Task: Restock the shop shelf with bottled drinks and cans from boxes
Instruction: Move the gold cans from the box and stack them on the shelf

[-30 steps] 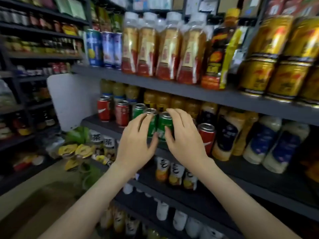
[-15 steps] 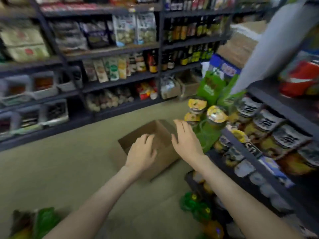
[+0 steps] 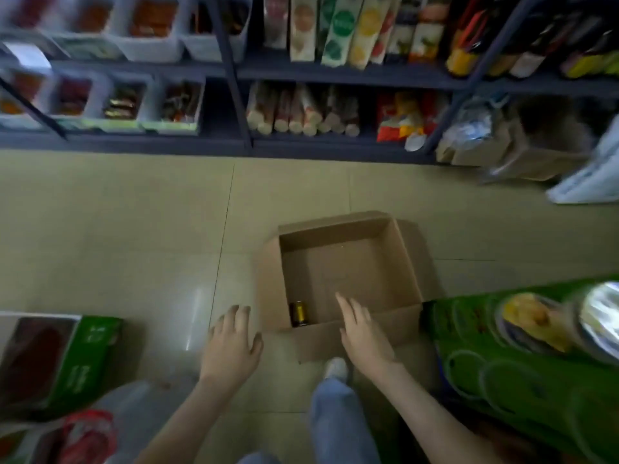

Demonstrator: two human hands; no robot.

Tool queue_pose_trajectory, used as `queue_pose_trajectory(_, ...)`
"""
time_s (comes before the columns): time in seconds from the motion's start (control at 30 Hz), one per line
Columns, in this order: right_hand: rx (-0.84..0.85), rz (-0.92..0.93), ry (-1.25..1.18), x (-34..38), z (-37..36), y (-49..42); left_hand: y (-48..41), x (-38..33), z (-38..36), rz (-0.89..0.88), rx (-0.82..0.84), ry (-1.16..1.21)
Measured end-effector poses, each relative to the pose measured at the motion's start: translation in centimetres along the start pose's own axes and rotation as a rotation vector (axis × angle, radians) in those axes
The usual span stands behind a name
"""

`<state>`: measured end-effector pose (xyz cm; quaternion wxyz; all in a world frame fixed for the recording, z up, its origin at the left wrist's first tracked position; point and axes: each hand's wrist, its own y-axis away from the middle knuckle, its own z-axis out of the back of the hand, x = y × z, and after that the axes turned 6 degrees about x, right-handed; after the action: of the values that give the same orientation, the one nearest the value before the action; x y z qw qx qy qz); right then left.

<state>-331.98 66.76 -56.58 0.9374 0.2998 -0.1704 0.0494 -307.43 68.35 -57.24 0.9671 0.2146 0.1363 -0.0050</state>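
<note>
Left hand (image 3: 231, 346) and right hand (image 3: 363, 333) outstretched, fingers straight

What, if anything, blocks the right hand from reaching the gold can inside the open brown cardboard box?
Probably nothing, so yes. The right hand hovers open over the near wall of the open brown cardboard box, and the gold can sits alone in its near-left corner.

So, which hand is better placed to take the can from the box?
Probably the right hand: its fingers reach over the open box, near the can. The left hand is over the floor, outside the box wall.
</note>
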Motion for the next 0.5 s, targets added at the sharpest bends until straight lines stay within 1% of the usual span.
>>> queue_pose_trajectory(0.07, 0.097, 0.011, 0.053, -2.5, -2.1, -6.1, -4.5, 1.0, -4.2, 0.077, 0.048, 0.027)
queue_pose_trajectory(0.1, 0.137, 0.013, 0.070, -3.6, -3.4, -9.1, -6.8, 1.4, -6.4, 0.084, 0.069, 0.029)
queue_pose_trajectory(0.2, 0.254, 0.056, 0.144, -7.2, -9.3, -18.5, -14.1, 3.0, -13.8, 0.045, 0.124, 0.029)
queue_pose_trajectory(0.27, 0.325, 0.104, 0.221, -9.4, -14.3, -24.4, -18.7, 4.4, -19.0, 0.043, 0.130, 0.051)
queue_pose_trajectory(0.4, 0.550, 0.280, 0.368, -12.8, -23.8, -34.3, -26.1, 7.2, -28.2, -0.041, 0.084, 0.001)
queue_pose_trajectory(0.5, 0.699, 0.421, 0.501, -14.3, -28.9, -38.8, -29.3, 8.4, -32.3, -0.156, 0.072, -0.031)
